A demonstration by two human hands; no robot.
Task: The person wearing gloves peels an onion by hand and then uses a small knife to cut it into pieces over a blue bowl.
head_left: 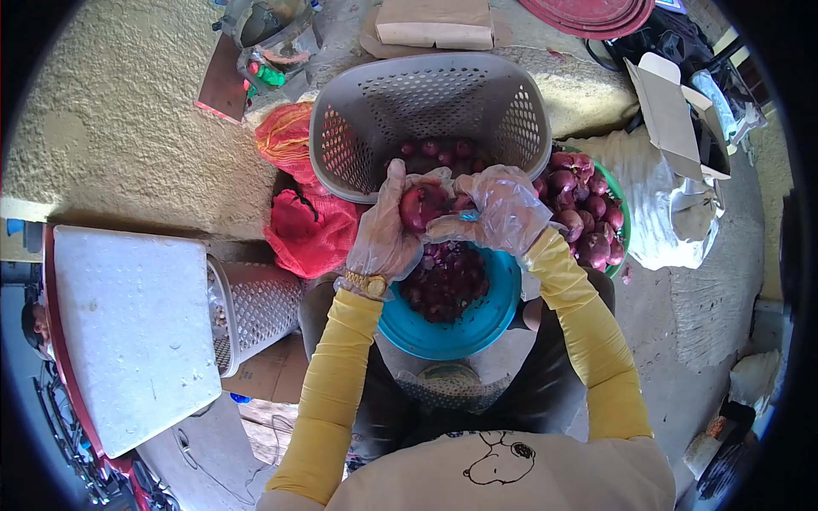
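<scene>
We hold an onion (420, 209) in the curled left hand (383, 223), its long axis unclear. It lies just left of our right hand (504, 209), whose bent fingers close in on it; what they pinch, we cannot tell. Both hands are near the far rim of the basin (503, 319).

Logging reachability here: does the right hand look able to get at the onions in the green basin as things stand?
Probably yes: the right hand is close beside the piled onions, which lie uncovered in the green basin, though it seems busy with the red onion in the left hand.
</scene>
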